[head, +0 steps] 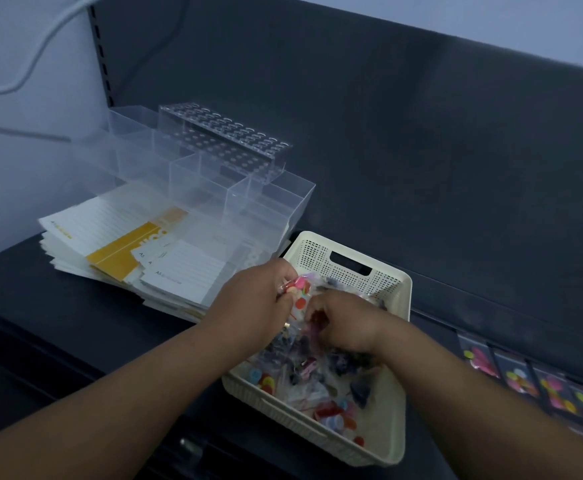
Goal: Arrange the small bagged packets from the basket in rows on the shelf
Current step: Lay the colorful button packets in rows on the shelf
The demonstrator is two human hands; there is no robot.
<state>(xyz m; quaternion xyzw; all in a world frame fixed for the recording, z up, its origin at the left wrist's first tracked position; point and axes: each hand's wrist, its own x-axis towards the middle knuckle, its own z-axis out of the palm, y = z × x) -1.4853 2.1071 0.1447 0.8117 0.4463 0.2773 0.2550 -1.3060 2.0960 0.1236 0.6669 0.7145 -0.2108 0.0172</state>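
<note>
- The left hand is reaching into the cream basket and pinching a clear packet of pink and red buttons at its fingertips.
- The right hand is lying just beside it at 4 o'clock, with fingers curling down into the loose packets; I cannot tell whether it is gripping one.
- The basket is sitting on the dark shelf, and both forearms are crossing its near rim and hiding much of the heap.
- A row of button packets is lying flat on the shelf at 3 o'clock from the basket.
- A stack of notepads is crowding the basket at 10 o'clock, with a clear acrylic organiser sitting on top of it.
- A white cable is hanging against the wall at 11 o'clock.
</note>
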